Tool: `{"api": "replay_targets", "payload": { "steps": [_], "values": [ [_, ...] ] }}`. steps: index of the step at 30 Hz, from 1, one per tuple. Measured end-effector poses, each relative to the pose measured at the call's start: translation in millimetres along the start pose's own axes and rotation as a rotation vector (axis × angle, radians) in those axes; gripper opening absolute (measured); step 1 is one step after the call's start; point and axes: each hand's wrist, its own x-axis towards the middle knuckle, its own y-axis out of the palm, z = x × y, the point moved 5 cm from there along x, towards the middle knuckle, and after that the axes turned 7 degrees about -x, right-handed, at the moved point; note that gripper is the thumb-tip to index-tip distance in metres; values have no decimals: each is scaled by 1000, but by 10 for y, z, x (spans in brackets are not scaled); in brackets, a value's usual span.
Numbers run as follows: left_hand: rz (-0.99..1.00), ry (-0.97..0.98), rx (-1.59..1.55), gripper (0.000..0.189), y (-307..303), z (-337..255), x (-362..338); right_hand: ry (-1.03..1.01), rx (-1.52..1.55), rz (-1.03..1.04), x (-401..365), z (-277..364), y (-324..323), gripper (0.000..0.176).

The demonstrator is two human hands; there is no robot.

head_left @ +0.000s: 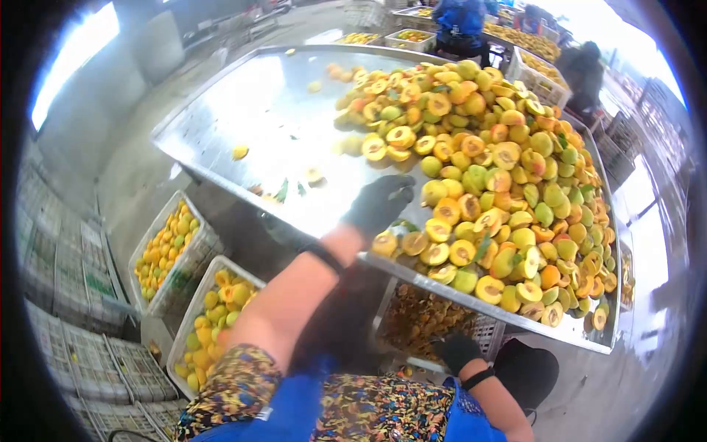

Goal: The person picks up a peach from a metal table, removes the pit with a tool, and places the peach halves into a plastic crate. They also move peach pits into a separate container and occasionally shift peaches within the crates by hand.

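Note:
My left hand, in a dark glove, reaches over the metal table at the left edge of a large heap of halved yellow peaches. It is blurred, and its fingers cannot be made out well enough to tell whether they hold anything. Lower down, my right hand, gloved too, hangs over a crate of brown peach pits or scraps below the table's near edge. Its fingers point into the crate, partly lost against the dark contents. Many peach halves lie cut side up, some with the pit in.
Two white crates of peaches, one farther and one nearer, stand on the floor at left. Stacked crates line the far left. A loose peach half and leaves lie on the table. People in blue stand behind.

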Motion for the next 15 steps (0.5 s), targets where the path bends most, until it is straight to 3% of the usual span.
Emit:
{"api": "replay_targets", "payload": {
  "steps": [2,3,4,6,7,9,11,14,15],
  "values": [
    [11,-269,106,43,461,133,546,229,248,93,-43,-51,-186,28],
    [85,-143,381,45,684,358,752,340,372,142,-111,-112,-237,29],
    [123,-2,658,48,906,581,948,258,378,77,-165,-151,-308,28],
    [61,-367,437,49,1062,683,1098,87,377,-56,-273,-216,-456,27],
    [76,-295,416,46,1048,720,1123,-2,337,-162,-350,-238,-550,30],
    [18,-431,-240,43,820,516,845,-26,329,-177,-430,-219,-848,32],
    [7,-205,-409,43,513,299,545,-45,459,-138,-449,-164,-1203,31],
    [28,134,-398,44,260,-269,-206,241,1511,-66,-375,13,-1658,23],
    [18,195,-354,44,205,-455,-491,177,1471,-174,-307,74,-1788,24]
  ]
}}
